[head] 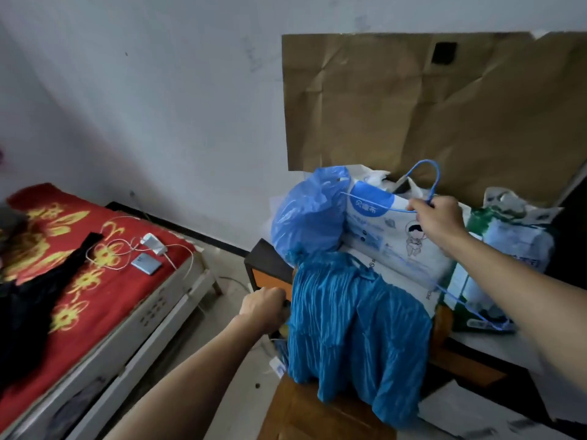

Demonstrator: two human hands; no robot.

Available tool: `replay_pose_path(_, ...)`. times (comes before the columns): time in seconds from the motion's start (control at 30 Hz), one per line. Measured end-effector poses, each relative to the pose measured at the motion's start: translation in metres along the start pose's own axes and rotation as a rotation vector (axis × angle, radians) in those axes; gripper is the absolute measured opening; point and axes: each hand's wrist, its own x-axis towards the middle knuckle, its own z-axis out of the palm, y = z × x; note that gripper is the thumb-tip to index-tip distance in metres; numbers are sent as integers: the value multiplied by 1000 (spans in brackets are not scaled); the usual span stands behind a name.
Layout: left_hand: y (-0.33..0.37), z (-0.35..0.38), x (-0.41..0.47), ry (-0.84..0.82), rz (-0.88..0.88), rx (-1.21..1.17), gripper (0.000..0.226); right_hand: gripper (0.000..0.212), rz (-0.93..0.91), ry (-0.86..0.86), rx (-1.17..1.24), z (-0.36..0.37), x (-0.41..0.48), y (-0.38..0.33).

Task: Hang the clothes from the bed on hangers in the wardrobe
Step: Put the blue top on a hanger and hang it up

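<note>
Blue garment [355, 319] draped over cabinet [265, 263], bags [397, 239] behind

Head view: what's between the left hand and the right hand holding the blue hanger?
Blue pleated garment, gripped by the left hand, then the white printed pack under the right hand and blue hanger; head view.

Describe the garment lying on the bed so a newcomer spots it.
At the left stands the bed, covered by a red blanket with yellow flowers. A black garment lies across it. It is the only black thing there; the charger and phone beside it are small, pale and hard.
</note>
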Motion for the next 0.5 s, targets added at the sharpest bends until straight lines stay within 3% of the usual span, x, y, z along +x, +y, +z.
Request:
replay_pose_path(0.1, 13, 4, 37, 37, -9, -148, 41, 32, 10, -22, 3, 12, 19, 9)
replay_pose_path(0.27, 43, 1, 84, 247, -57, -222, 57, 39, 48, -203, -92, 44, 44, 40)
replay_pose_path(0.33, 52, -1, 103, 172, -136, -219, 64, 39, 106, -316, -96, 60, 51, 54)
replay_pose_path(0.37, 54, -1, 111, 101, -181, -225, 62, 36, 152, -383, -95, 68, 53, 61)
replay_pose_path(0.43, 56, 1, 120, 28, -253, -250, 31, 31, 235, -504, -83, 79, 56, 71)
replay_pose_path(0.5, 58, 1, 121, 93, -279, -329, 10, 26, 273, -589, -70, 86, 60, 78)
